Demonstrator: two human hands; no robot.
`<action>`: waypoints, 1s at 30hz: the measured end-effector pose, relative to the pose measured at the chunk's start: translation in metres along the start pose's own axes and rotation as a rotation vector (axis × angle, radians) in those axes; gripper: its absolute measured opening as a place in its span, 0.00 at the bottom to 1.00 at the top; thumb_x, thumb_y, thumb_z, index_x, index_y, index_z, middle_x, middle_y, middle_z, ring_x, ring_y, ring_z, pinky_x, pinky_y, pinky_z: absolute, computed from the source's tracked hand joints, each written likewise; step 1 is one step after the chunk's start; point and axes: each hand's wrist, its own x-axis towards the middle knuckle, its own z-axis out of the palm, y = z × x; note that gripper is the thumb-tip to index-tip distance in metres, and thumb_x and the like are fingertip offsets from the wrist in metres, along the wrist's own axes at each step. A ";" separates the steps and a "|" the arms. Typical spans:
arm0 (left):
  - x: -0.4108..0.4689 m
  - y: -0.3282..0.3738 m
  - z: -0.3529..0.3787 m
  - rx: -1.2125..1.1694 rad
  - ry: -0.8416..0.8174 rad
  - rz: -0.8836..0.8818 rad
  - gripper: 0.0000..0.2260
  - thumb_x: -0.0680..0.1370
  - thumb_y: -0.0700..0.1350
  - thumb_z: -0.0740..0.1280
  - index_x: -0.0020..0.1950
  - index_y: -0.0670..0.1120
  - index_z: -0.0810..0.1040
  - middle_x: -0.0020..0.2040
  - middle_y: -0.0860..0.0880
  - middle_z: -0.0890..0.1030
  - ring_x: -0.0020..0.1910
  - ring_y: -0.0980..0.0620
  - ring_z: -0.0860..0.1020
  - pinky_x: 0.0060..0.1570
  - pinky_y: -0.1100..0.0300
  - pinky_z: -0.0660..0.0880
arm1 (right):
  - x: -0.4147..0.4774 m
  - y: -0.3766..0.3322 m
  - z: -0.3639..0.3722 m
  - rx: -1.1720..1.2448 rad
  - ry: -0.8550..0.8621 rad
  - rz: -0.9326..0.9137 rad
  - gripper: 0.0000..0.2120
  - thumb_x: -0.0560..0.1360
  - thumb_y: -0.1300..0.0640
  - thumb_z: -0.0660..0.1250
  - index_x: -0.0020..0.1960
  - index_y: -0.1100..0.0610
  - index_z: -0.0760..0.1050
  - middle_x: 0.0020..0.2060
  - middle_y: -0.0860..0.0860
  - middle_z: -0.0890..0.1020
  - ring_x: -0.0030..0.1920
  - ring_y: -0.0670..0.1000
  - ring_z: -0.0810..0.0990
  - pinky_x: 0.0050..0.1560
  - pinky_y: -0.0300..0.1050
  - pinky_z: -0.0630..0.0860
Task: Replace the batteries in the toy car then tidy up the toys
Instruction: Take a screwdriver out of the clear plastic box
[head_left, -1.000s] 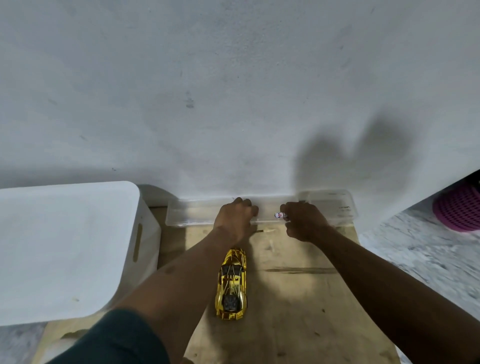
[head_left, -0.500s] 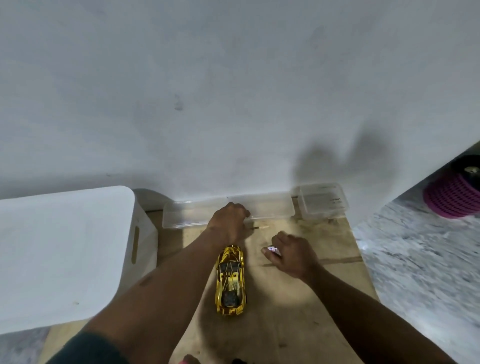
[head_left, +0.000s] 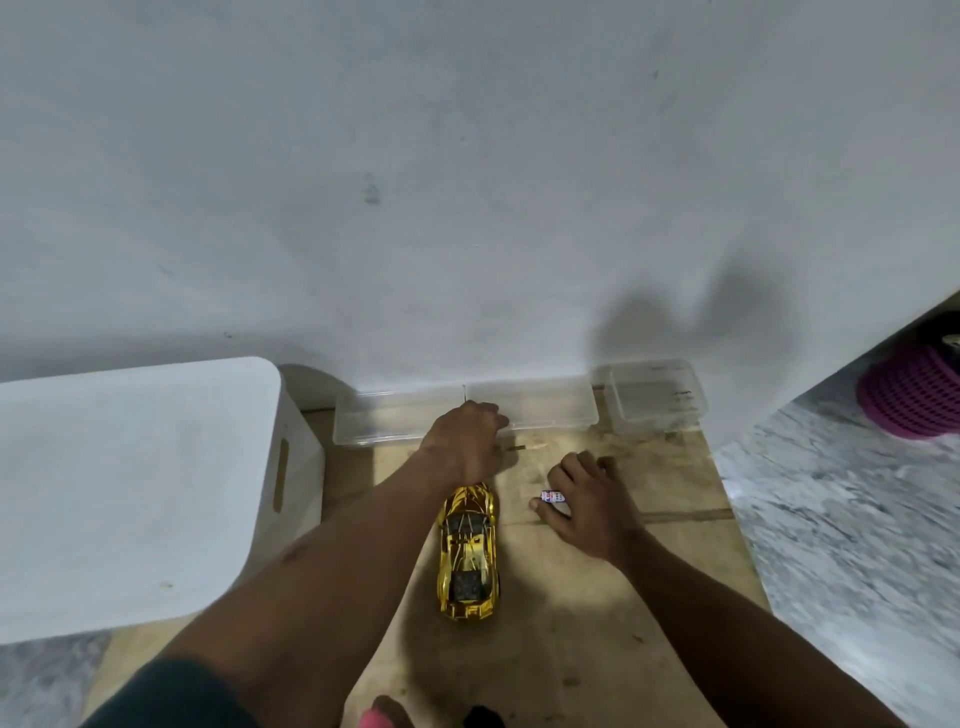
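The right hand has come back from the clear tray at the wall and now sits low over the wooden table, thumb and fingers pinching a small battery. The toy car is just left of that grip, standing on its wheels. Its long axis runs near to far, nose toward the wall. The left hand is curled at the tray's near rim, its wrist just past the car's nose. A thin stick pokes out beside it, and whether the fingers hold it cannot be told. The battery bay is likely underneath, so the car wants flipping first, and the left hand is nearer the nose for that.
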 end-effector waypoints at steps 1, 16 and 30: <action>0.000 0.000 0.000 -0.009 -0.002 0.000 0.21 0.80 0.53 0.64 0.72 0.45 0.75 0.72 0.45 0.73 0.72 0.44 0.70 0.67 0.49 0.73 | 0.000 0.000 -0.001 0.012 -0.002 -0.004 0.20 0.75 0.36 0.63 0.47 0.53 0.78 0.43 0.49 0.78 0.47 0.53 0.76 0.48 0.52 0.71; -0.037 -0.081 -0.031 0.026 0.117 -0.363 0.18 0.75 0.47 0.70 0.64 0.49 0.76 0.61 0.47 0.78 0.61 0.45 0.76 0.58 0.50 0.77 | 0.128 -0.086 -0.048 0.264 -0.022 -0.250 0.10 0.73 0.53 0.66 0.53 0.54 0.78 0.49 0.50 0.79 0.51 0.52 0.76 0.52 0.50 0.75; -0.040 -0.103 0.003 0.127 0.108 -0.412 0.31 0.75 0.34 0.69 0.75 0.48 0.62 0.70 0.42 0.68 0.69 0.40 0.68 0.59 0.52 0.74 | 0.155 -0.130 -0.036 -0.057 -0.245 -0.154 0.21 0.73 0.54 0.69 0.64 0.57 0.72 0.60 0.56 0.77 0.61 0.58 0.75 0.55 0.53 0.75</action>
